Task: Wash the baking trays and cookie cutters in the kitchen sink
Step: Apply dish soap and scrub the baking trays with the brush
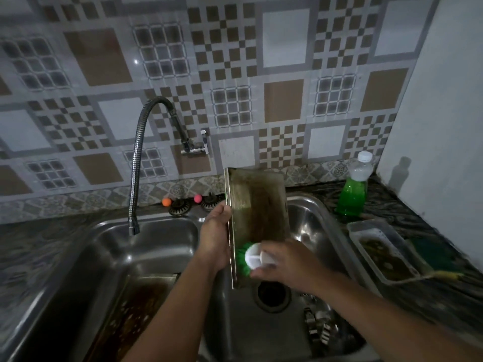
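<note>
1. My left hand [215, 237] grips the baking tray [257, 212] by its left edge, upright above the right sink basin [311, 223].
2. My right hand [283, 262] clamps the green brush [248, 258] against the tray's lower face.
3. Cookie cutters [320, 326] lie in that basin's bottom, right of the drain.

This is a home kitchen, seen at the washing-up spot. A stainless-steel double-bowl sink [156, 246] is set into a dark marbled stone worktop [392, 205], and a flexible chrome gooseneck tap [137, 163] comes out of the wall above the left bowl. The wall behind is covered in patterned brown, grey and white checkered tiles [235, 61]. A clear plastic bottle of green dish liquid with a white cap [354, 188] stands on the worktop in the right corner, near a clear rectangular plastic tub [383, 250]. Two round metal sink strainers with orange and pink knobs [180, 205] lie behind the sink.
</note>
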